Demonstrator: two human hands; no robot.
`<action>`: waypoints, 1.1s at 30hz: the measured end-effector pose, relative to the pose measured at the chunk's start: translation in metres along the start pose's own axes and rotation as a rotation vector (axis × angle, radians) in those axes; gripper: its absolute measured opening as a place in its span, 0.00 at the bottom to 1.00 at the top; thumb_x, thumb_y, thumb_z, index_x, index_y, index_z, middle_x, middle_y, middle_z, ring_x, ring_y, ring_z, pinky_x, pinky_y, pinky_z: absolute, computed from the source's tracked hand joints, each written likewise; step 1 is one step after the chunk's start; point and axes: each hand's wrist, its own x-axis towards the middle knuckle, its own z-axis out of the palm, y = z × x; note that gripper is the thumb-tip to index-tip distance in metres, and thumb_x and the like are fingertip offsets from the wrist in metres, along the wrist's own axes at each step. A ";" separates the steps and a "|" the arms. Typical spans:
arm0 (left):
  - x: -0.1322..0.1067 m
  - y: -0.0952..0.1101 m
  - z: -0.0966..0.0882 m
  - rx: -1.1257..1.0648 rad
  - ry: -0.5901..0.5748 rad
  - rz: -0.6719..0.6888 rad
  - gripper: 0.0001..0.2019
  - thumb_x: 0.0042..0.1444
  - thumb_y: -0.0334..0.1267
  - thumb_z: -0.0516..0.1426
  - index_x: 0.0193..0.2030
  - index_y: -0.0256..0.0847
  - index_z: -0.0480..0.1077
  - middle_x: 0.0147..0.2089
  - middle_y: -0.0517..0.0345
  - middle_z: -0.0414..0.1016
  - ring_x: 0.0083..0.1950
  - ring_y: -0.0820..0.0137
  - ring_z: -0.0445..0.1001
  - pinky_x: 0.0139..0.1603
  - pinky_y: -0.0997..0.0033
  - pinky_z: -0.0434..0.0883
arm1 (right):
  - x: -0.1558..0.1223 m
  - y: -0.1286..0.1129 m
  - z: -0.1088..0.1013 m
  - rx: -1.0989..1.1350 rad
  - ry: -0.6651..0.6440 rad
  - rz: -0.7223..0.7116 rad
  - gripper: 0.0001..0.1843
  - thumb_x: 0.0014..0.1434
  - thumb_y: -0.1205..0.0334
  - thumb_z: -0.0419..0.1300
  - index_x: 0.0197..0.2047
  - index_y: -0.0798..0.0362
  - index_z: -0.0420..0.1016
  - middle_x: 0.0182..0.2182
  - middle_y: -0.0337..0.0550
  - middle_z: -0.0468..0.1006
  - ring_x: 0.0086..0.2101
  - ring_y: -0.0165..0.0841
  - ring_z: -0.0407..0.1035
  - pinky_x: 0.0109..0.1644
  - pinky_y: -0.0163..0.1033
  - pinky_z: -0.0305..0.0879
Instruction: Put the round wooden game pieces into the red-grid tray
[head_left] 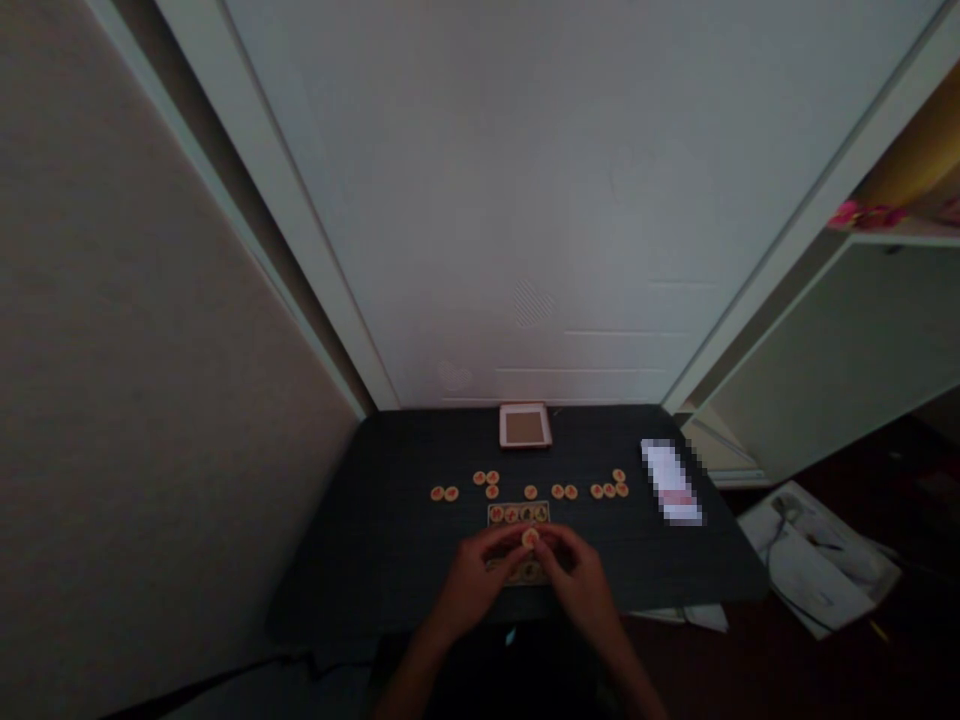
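My left hand (480, 575) and my right hand (577, 580) meet over the near middle of a dark table (375, 540). Their fingertips pinch together a round wooden game piece (530, 538) with a red mark. Under the hands lies a small tray or board (519, 514) holding a row of similar pieces; its near part is hidden by my fingers. Several more round pieces (562, 491) lie loose in a line across the table just beyond it. An open square box (525, 426) stands at the table's far edge.
A blurred white packet (671, 480) lies at the table's right side. A wall panel (525, 200) rises right behind the table. White shelving (840, 350) stands to the right, with papers (817, 555) on the floor below it.
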 end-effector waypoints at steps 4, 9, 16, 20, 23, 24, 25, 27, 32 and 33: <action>-0.001 0.003 -0.002 0.070 -0.012 0.020 0.14 0.61 0.43 0.60 0.52 0.48 0.79 0.55 0.53 0.81 0.55 0.59 0.78 0.60 0.59 0.71 | 0.000 0.000 0.001 0.044 -0.010 0.029 0.21 0.60 0.43 0.62 0.46 0.50 0.81 0.40 0.48 0.84 0.40 0.43 0.78 0.46 0.44 0.74; -0.001 0.004 -0.005 0.130 -0.020 0.052 0.15 0.62 0.42 0.59 0.54 0.49 0.78 0.56 0.54 0.80 0.56 0.59 0.77 0.62 0.60 0.69 | 0.000 0.001 0.001 0.068 -0.007 0.040 0.20 0.60 0.43 0.63 0.45 0.50 0.81 0.40 0.47 0.84 0.40 0.43 0.79 0.46 0.44 0.74; -0.003 0.003 -0.002 0.170 0.000 0.091 0.13 0.61 0.43 0.60 0.52 0.50 0.79 0.52 0.54 0.82 0.53 0.60 0.78 0.58 0.63 0.71 | 0.002 0.006 0.001 0.043 0.018 0.042 0.22 0.58 0.41 0.64 0.43 0.52 0.82 0.36 0.48 0.85 0.36 0.42 0.79 0.42 0.43 0.75; -0.004 0.005 0.000 0.191 -0.029 0.085 0.13 0.61 0.42 0.60 0.51 0.49 0.79 0.48 0.54 0.82 0.49 0.61 0.78 0.53 0.65 0.73 | 0.002 0.008 -0.001 0.029 0.025 0.045 0.23 0.57 0.40 0.64 0.39 0.52 0.83 0.35 0.48 0.85 0.37 0.43 0.79 0.42 0.44 0.75; -0.004 0.006 0.000 0.200 -0.033 0.087 0.13 0.61 0.41 0.60 0.50 0.49 0.80 0.47 0.54 0.82 0.47 0.62 0.78 0.52 0.66 0.73 | 0.002 0.007 -0.003 -0.001 0.031 0.038 0.23 0.59 0.39 0.62 0.39 0.51 0.83 0.35 0.47 0.85 0.37 0.44 0.79 0.43 0.44 0.74; -0.004 0.007 0.000 0.199 -0.030 0.086 0.13 0.61 0.42 0.59 0.51 0.49 0.79 0.47 0.54 0.82 0.47 0.62 0.78 0.52 0.65 0.73 | 0.002 0.007 -0.004 -0.008 0.031 0.035 0.23 0.60 0.39 0.61 0.39 0.51 0.83 0.35 0.47 0.85 0.37 0.44 0.79 0.43 0.44 0.74; -0.003 0.007 0.000 0.197 -0.028 0.084 0.13 0.61 0.42 0.59 0.51 0.49 0.79 0.48 0.54 0.82 0.47 0.61 0.78 0.53 0.65 0.73 | 0.002 0.006 -0.004 -0.007 0.026 0.031 0.23 0.60 0.39 0.60 0.39 0.51 0.83 0.35 0.48 0.85 0.38 0.44 0.79 0.44 0.44 0.75; -0.003 0.007 0.000 0.190 -0.023 0.082 0.14 0.61 0.43 0.59 0.52 0.49 0.79 0.49 0.54 0.82 0.49 0.61 0.78 0.54 0.64 0.72 | 0.001 0.005 -0.004 0.013 0.005 0.021 0.23 0.61 0.39 0.60 0.40 0.51 0.83 0.37 0.48 0.85 0.40 0.44 0.79 0.45 0.45 0.75; -0.003 0.008 0.000 0.195 0.009 0.098 0.13 0.61 0.43 0.60 0.51 0.50 0.79 0.51 0.55 0.82 0.51 0.60 0.78 0.56 0.63 0.71 | 0.000 0.002 -0.003 0.046 -0.052 0.012 0.22 0.61 0.41 0.61 0.46 0.49 0.81 0.42 0.48 0.84 0.43 0.44 0.79 0.49 0.47 0.74; -0.003 0.008 0.000 0.196 0.014 0.097 0.13 0.60 0.43 0.60 0.51 0.50 0.79 0.51 0.55 0.82 0.50 0.60 0.78 0.56 0.63 0.72 | 0.000 0.003 -0.002 0.051 -0.060 0.016 0.22 0.61 0.42 0.61 0.47 0.49 0.81 0.42 0.48 0.84 0.43 0.44 0.79 0.49 0.47 0.74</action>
